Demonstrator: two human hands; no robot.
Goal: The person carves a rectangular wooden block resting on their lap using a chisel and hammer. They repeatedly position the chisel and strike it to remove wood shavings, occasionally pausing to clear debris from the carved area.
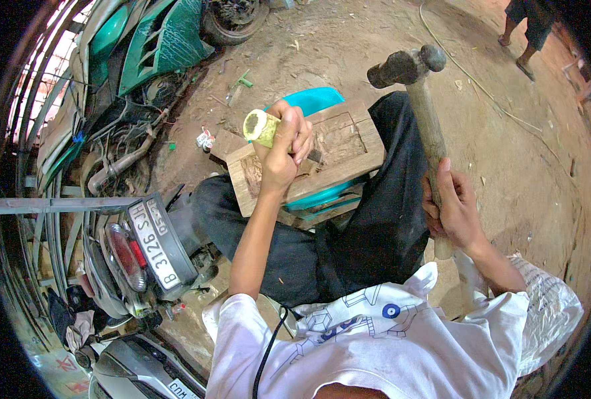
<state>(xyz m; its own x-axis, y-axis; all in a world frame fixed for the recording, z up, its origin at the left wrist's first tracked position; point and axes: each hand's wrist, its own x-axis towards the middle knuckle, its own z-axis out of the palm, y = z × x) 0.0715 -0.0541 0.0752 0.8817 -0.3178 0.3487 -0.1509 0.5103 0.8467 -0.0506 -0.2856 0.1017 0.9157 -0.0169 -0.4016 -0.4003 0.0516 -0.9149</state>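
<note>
The left hand grips a chisel over the carved board. The right hand clasps a hammer to the board's right; blue plastic shows beneath the board.

Yellow handle partly behind left fingers

Rough wooden board; dull metal hammerhead, matt wooden handle.

Turq. stool w/ carved wd. block lying across top.
</note>
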